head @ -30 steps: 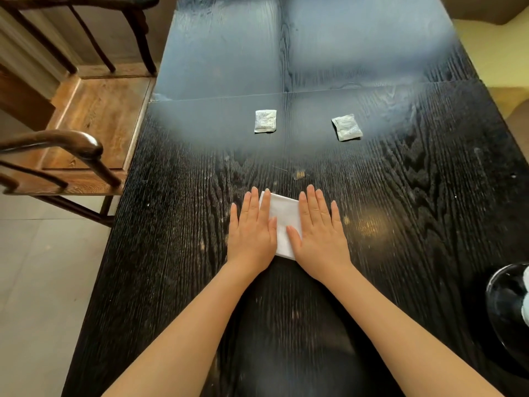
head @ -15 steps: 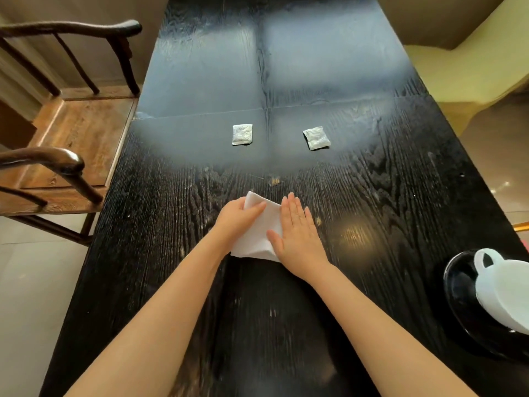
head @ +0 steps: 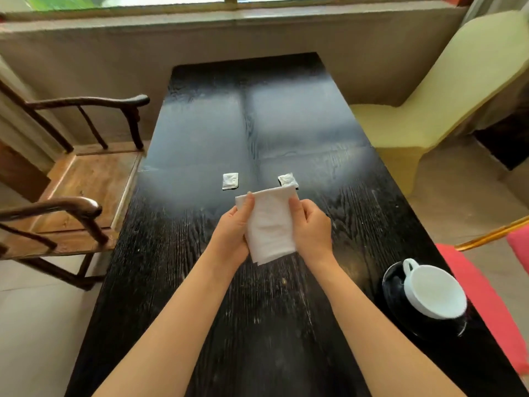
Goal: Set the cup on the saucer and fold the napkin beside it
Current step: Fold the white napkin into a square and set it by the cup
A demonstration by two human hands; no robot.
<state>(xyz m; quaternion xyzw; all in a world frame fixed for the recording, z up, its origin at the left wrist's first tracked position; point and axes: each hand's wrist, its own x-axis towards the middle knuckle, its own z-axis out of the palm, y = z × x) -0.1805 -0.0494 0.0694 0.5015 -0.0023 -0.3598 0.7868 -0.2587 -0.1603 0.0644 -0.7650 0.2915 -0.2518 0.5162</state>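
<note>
A white folded napkin (head: 269,224) is held up above the middle of the black table (head: 200,138). My left hand (head: 232,233) grips its left edge and my right hand (head: 310,227) grips its right edge, thumbs on the front. At the near right a white cup (head: 433,292) stands on a black saucer (head: 398,293), its handle pointing away from me. The saucer lies close to the table's right edge.
Two small white sachets (head: 230,180) (head: 287,179) lie on the table just beyond the napkin. A wooden armchair (head: 71,181) stands at the left, a chair in a pale yellow cover (head: 429,96) at the far right, a red seat (head: 492,296) beside the saucer.
The napkin lay flat under both palms; now both hands have lifted it off the table and hold it by its sides. The view has tilted up and right, showing the cup and saucer.
</note>
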